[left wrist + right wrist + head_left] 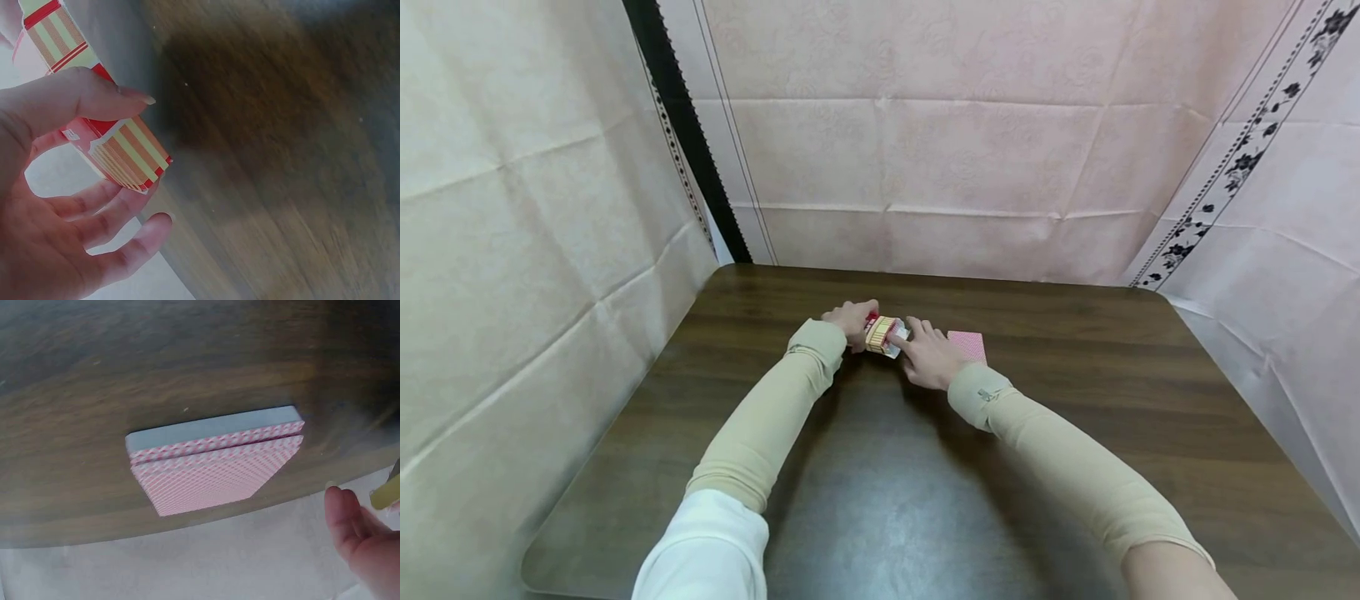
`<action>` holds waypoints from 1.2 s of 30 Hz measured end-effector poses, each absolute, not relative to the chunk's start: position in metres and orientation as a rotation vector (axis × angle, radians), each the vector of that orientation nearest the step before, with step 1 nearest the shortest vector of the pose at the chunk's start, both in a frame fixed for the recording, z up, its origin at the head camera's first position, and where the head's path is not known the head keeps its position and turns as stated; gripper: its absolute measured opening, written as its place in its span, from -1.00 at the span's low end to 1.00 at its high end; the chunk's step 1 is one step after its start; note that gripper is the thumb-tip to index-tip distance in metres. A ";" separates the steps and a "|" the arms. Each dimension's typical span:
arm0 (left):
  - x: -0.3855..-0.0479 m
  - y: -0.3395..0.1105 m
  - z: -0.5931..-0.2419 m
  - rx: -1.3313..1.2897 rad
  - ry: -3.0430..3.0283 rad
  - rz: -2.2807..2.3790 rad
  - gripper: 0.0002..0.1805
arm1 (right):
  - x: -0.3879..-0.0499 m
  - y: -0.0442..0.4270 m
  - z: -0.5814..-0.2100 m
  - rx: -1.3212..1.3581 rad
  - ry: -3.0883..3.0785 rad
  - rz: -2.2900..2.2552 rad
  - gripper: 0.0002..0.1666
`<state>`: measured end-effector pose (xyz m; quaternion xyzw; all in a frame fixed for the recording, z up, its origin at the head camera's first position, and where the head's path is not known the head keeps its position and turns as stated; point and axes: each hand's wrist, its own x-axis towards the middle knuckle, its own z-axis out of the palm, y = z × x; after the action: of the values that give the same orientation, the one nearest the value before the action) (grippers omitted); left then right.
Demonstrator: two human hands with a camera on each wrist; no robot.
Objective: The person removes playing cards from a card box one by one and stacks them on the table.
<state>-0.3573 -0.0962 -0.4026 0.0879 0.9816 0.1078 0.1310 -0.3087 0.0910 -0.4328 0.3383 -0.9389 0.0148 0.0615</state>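
Note:
My left hand grips a red and yellow striped card box. Its thumb lies across one face, with the fingers around the other side. In the head view the box is tilted above the table, a whitish end pointing right. My right hand reaches that end; one digit touches it while the other fingers extend past it. A right fingertip shows near the box's yellow edge in the right wrist view. Beside that hand, a deck of pink-patterned playing cards lies on the table, its upper cards slightly shifted.
The brown wood-grain table has rounded corners. Pale patterned cloths hang behind it and along both sides. A black strip runs down at the back left.

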 end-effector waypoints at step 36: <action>-0.347 -0.099 -0.397 0.237 2.846 0.346 -0.28 | -0.313 0.086 -0.431 1.044 -2.657 0.142 -0.48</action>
<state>-0.3469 -0.0990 -0.3970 0.0818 0.9807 0.1191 0.1318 -0.3128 0.0857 -0.4310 0.3617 -0.9202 0.0491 0.1412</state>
